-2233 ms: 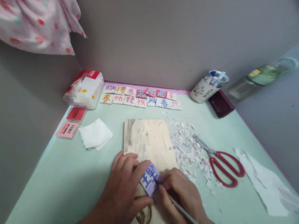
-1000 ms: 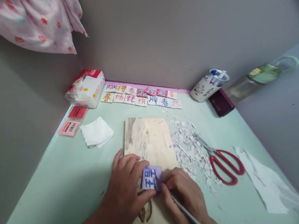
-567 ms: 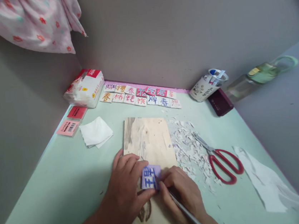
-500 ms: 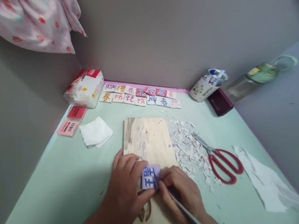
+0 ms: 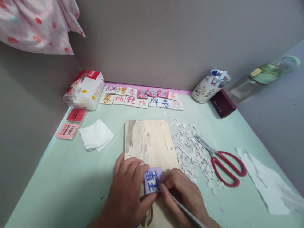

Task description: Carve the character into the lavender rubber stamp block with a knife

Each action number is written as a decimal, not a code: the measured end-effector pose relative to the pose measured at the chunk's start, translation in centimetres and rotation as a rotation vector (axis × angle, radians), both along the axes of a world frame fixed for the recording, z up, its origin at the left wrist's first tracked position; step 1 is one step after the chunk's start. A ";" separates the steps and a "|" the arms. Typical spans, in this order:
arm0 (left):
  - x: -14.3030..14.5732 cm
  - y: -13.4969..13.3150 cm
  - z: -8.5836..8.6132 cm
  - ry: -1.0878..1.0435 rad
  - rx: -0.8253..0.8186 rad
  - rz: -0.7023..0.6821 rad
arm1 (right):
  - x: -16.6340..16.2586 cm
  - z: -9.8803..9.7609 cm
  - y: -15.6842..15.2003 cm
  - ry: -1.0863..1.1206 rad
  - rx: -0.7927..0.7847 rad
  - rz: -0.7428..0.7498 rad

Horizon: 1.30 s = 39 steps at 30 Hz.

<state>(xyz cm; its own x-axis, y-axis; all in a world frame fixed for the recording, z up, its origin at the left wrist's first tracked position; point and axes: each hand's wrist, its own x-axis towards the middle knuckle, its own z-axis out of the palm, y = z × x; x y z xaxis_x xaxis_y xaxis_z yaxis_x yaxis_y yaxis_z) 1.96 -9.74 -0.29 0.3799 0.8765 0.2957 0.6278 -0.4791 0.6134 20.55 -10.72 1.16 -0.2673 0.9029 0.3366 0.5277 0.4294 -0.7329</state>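
On the wooden board point(image 5: 149, 140) lies a small purple square tile point(image 5: 153, 180) marked with blue character strokes. My left hand point(image 5: 130, 186) grips it from the left, thumb at its near edge and fingers along its far-left side. A slim metal carving knife point(image 5: 192, 215) is pinched in my right hand point(image 5: 181, 194), its dark tip touching the right part of the tile. Pale paper-like shavings point(image 5: 191, 149) are scattered on the table beside the board. Red-handled scissors point(image 5: 223, 160) lie right of them.
Several character tiles point(image 5: 140, 95) stand in two rows at the back. A tissue pack point(image 5: 90, 90), folded tissue point(image 5: 97, 135) and pink cards point(image 5: 68, 131) are on the left. At right are a paper cup point(image 5: 209, 87), dark red box point(image 5: 222, 104), bottle point(image 5: 263, 75) and crumpled tissue point(image 5: 270, 184).
The knife tip has shifted from the tile's lower right edge a little up and left, onto the blue strokes. My left hand keeps its grip; the whole view has drifted slightly.
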 end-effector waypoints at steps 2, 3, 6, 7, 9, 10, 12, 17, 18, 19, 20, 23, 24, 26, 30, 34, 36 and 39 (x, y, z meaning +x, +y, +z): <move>0.0 0.0 -0.1 -0.004 -0.002 0.004 | -0.1 -0.4 0.0 0.021 0.070 0.010; 0.0 0.0 -0.1 -0.008 -0.003 0.005 | -0.2 -0.7 0.0 0.029 0.106 0.009; 0.0 0.1 -0.1 -0.024 -0.011 0.007 | -0.4 -1.0 0.0 0.006 0.185 0.020; 0.0 0.1 0.0 -0.032 -0.015 0.009 | -0.5 -1.0 0.1 -0.014 0.206 0.030; 0.0 0.1 0.0 -0.046 -0.031 0.013 | -0.6 -0.8 0.1 -0.068 0.254 0.050; 0.0 0.1 0.1 -0.050 -0.036 0.013 | -0.6 -0.7 0.2 -0.097 0.273 0.062; 0.0 0.1 0.1 -0.049 -0.039 0.010 | -0.6 -0.5 0.2 -0.132 0.286 0.078; -0.1 0.2 0.2 -0.015 -0.037 -0.005 | -0.4 -0.7 0.0 -0.082 0.235 0.033; -0.1 0.2 0.2 -0.008 -0.035 -0.009 | -0.4 -0.8 0.0 -0.067 0.225 0.022; -0.1 0.2 0.2 -0.001 -0.037 -0.011 | -0.3 -0.9 -0.1 -0.053 0.213 0.012; -0.2 0.2 0.2 0.004 -0.038 -0.015 | -0.3 -1.0 -0.1 -0.041 0.199 0.005; -0.2 0.2 0.1 0.010 -0.035 -0.010 | -0.3 -1.1 -0.2 -0.027 0.162 -0.011; -0.2 0.2 0.1 0.012 -0.032 -0.011 | -0.3 -1.1 -0.2 -0.028 0.156 -0.016; -0.3 0.2 0.0 0.011 -0.030 -0.019 | -0.3 -1.0 -0.1 -0.026 0.158 -0.009; -0.3 0.2 -0.1 -0.010 -0.044 -0.014 | -0.3 -0.3 0.0 0.001 0.189 0.060; -0.5 0.5 0.0 -0.014 -0.048 -0.014 | -0.2 0.7 0.0 0.045 0.151 0.051; -0.6 0.6 0.0 -0.008 -0.067 -0.017 | -0.2 1.1 0.0 0.070 0.129 0.037; -1.2 0.8 0.0 -0.020 -0.074 -0.018 | -0.2 1.4 -0.1 0.119 0.103 -0.009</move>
